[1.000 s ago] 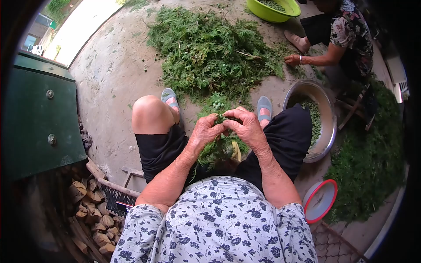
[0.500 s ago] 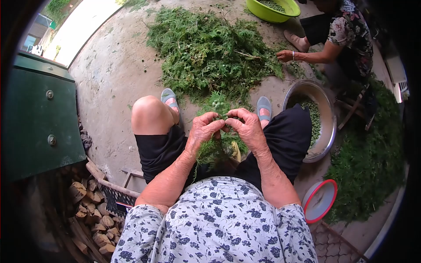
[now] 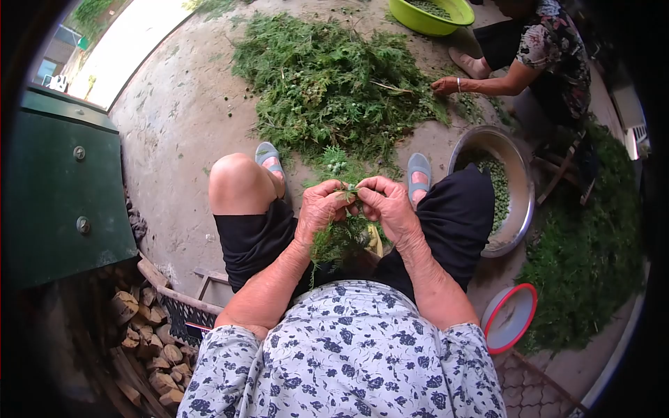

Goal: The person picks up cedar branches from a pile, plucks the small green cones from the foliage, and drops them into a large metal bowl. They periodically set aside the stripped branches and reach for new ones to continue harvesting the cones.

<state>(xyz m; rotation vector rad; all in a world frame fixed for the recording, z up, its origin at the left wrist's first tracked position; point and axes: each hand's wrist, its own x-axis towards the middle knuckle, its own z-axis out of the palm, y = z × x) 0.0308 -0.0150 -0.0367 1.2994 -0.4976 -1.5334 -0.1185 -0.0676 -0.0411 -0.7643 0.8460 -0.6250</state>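
Note:
Between my knees, my left hand point(image 3: 322, 211) is closed on a green leafy sprig point(image 3: 336, 164) with pale green berries near its upper end. Its lower foliage hangs beneath the fingers. My right hand point(image 3: 387, 207) pinches at the same sprig, its fingertips close beside those of the left; whether a berry is between them is too small to tell. To the right of my leg, a metal basin point(image 3: 523, 217) holds many small green berries. A large heap of cut green branches point(image 3: 334, 83) lies on the floor ahead of my feet.
At the upper right a co-worker's hand point(image 3: 444, 86) reaches to the heap's edge, below a yellow-green basin point(image 3: 425, 22). A red-rimmed bucket point(image 3: 509, 318) and more greenery point(image 3: 585, 272) are at the right. Left are a green metal cabinet point(image 3: 70, 188) and chopped firewood point(image 3: 150, 341).
My right hand has shifted slightly left and its fingers have changed position at the sprig. The co-worker's hand has moved a little left along the heap.

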